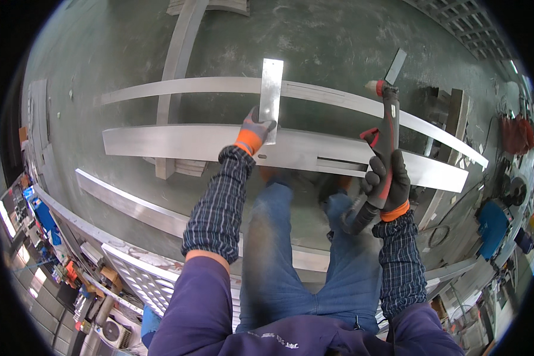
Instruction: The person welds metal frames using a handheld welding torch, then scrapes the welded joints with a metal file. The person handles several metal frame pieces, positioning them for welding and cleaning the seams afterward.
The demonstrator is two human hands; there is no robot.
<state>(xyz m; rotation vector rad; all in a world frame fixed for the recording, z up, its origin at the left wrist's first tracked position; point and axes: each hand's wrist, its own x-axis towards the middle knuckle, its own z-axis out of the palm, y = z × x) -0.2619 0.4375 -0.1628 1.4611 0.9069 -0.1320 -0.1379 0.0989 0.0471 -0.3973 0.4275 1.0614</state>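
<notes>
My left hand (256,132), in a grey glove with an orange cuff, grips the lower left edge of a flat shiny metal plate (271,89). The plate lies crosswise over a wide silvery metal beam (190,141) and a thinner metal bar (219,86) beyond it. In a dark glove, my right hand (394,181) is closed around a long black-and-red hand tool (389,124), held above the beam's right part. Its reddish tip points away from me; a thick black hose-like end hangs below the hand. The tool's exact kind is unclear.
A crosswise metal support (181,53) runs under the bars at left, and a wooden-looking one (454,124) at right. Another metal bar (130,202) lies nearer me on the left. A small metal strip (396,66) shows past the tool's tip. Cables (439,236) lie right.
</notes>
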